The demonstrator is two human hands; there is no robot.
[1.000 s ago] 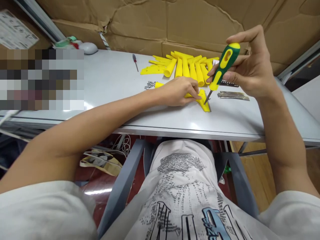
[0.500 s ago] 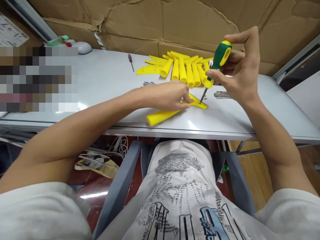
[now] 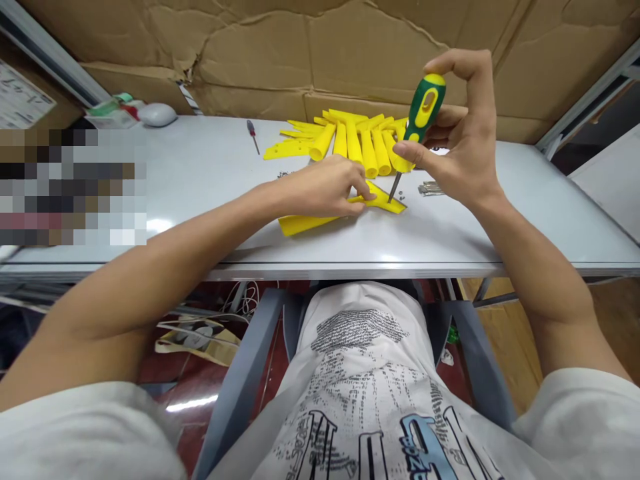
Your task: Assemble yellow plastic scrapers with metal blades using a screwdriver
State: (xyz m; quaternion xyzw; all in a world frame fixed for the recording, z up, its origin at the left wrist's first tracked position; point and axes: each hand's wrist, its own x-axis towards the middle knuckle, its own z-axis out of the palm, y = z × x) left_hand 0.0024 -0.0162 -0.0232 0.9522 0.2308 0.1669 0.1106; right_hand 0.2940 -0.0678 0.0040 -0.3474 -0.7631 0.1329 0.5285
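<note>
My left hand (image 3: 336, 185) is closed on a yellow plastic part (image 3: 315, 225) with a tubular handle and a flat, angled head, pressing it against the table near the front edge. In my right hand (image 3: 465, 137) is a green and yellow screwdriver (image 3: 425, 110), held tilted with the index finger on top of its handle and the thumb lower down. Its metal tip meets the head of the yellow part. A couple of small dark screws (image 3: 401, 195) lie just beyond that head. Whether a screw sits under the tip is too small to tell.
Several more yellow parts (image 3: 367, 143) are lined up at the back against cardboard (image 3: 260, 60). A smaller screwdriver (image 3: 253, 137) lies left of them, and thin metal strips (image 3: 431, 189) lie to the right. A white mouse (image 3: 157, 115) rests at the back left of the white table (image 3: 200, 160).
The view has shifted a little, so table things appear slightly further left. The screwdriver handle stands somewhat differently turned in my right hand. My left hand keeps its hold on the yellow part.
</note>
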